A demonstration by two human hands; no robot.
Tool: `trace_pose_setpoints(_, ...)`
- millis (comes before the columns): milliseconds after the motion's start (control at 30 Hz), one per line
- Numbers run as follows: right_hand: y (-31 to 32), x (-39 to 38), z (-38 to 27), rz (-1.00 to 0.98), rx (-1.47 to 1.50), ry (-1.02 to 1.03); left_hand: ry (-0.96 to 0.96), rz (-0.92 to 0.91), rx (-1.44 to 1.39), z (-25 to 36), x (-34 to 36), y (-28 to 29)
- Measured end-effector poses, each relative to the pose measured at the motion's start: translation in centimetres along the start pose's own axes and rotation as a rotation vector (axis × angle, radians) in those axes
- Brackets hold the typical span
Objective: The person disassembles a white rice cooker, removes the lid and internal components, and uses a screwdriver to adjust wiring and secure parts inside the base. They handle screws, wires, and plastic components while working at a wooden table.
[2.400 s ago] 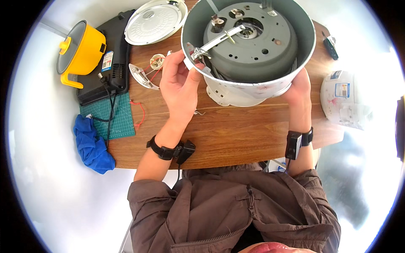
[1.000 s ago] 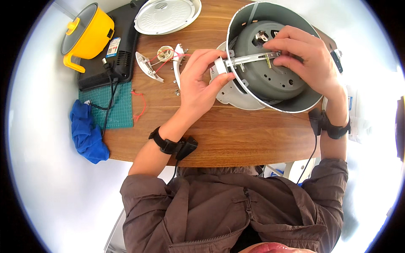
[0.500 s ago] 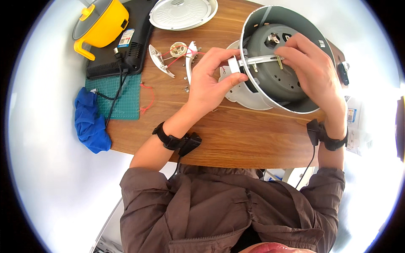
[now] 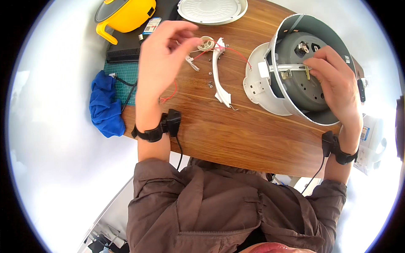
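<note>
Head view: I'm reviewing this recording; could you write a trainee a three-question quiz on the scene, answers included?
1. Which hand has its fingers at the metal bar crossing the grey-lined shell?
2. True or false: the left hand is apart from that shell.
3. What colour is the crumpled cloth by the green mat? A) yellow B) blue C) red

Key: 1. The right hand. 2. True; it is raised well off to the shell's left. 3. B.
</note>
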State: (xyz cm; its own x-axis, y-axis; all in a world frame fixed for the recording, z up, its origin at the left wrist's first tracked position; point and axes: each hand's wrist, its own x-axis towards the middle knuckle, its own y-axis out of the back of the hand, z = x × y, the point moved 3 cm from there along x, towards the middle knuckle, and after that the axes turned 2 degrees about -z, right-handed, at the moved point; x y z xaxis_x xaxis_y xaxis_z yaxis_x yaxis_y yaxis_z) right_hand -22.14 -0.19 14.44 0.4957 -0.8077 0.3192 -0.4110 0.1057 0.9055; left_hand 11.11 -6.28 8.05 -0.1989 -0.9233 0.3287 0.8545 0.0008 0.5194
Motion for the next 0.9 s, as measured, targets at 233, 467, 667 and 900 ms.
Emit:
trace_pose_setpoints(233,0.1,0.0,0.1,-0.007,0.004,-0.001,0.053,-0.166,0.12,-3.3,-1.9,1.5)
trace_pose_setpoints(467,0.5,-0.1,0.2,-0.02,-0.003,0.016,0.124,-0.219,0.023,-6.0,-2.7,-2.0)
trace_pose_setpoints(667,0.6,-0.2,0.4,-0.02,-0.039,0.034,0.072,-0.205,0.118,-6.2,-2.4,-3.1)
trace_pose_setpoints(900,0.4,-0.1,0.5,-0.017,-0.041,0.053,0.123,-0.146,-0.139,-6.1,-2.0,-2.2)
